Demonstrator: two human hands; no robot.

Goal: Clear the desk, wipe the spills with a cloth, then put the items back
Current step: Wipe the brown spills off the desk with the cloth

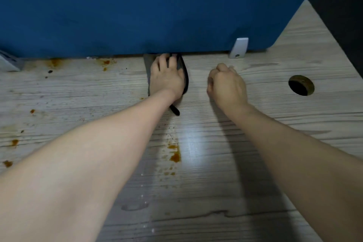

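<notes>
Head view shows the clearing step: left hand presses flat, fingers straight, on a dark flat item on the stained tabletop; right hand is curled, its grip empty. Next, lifting the item away.

Dim, even indoor light with a soft overall blur. A pale glare patch shines on the wooden desk near the middle. The right arm casts a broad, soft shadow to its left. Wide-angle distortion bends the blue partition and stretches both forearms at the near edges.
</notes>
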